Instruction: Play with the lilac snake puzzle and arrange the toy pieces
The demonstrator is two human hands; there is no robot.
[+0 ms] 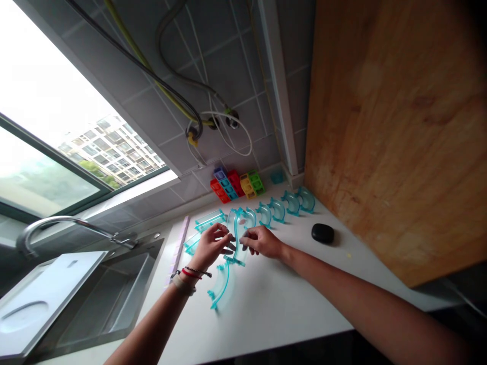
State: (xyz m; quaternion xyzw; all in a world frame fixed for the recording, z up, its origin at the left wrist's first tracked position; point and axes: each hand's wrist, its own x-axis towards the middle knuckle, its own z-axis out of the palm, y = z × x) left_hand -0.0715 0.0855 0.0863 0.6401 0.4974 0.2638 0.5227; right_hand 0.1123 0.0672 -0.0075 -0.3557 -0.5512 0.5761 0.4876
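Between my two hands stands a clear teal curved track piece [236, 238], its lower end cap turned toward me. My left hand [213, 244] has its fingers bent against the left side of this piece. From the right, my right hand [263, 241] pinches its other edge between thumb and fingers. Just below lies another curved track piece [220, 285] on the white counter. Beside my left hand are straight teal track pieces [209, 221]. Past my right hand, several U-shaped teal pieces [278, 209] form a row running back to the right.
Coloured toy blocks [234, 186] stand against the tiled wall. A black rounded case [322, 233] lies on the counter [274, 309] at right, near a wooden board [391, 137]. To the left are a pale purple strip [178, 251], a sink [110, 294] and a faucet [76, 221].
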